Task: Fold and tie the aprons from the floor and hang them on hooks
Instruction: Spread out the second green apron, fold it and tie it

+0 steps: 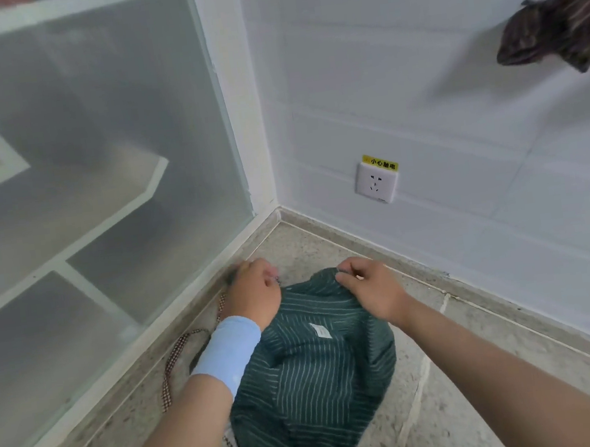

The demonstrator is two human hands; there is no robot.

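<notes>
Green pinstriped cloth apron (304, 370) is being pinched at far edge by left hand (253, 291), right hand (368, 288); long axis toward white wall corner (276, 188), on speckled stone floor (326, 245).

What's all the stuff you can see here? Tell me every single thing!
green apron: one, dark green with thin pale stripes, bunched low in the floor corner
brown apron: one, brown striped, bundled, blurred, up on the right wall
strap: one, brown checked, on the floor left of the green apron
socket: one, white, low on the wall, yellow sticker above
frosted panel: one, greyish, left side
floor: speckled beige
wristband: one, light blue, left wrist
left hand: one, grips the green apron's top edge
right hand: one, pinches that same edge
</notes>
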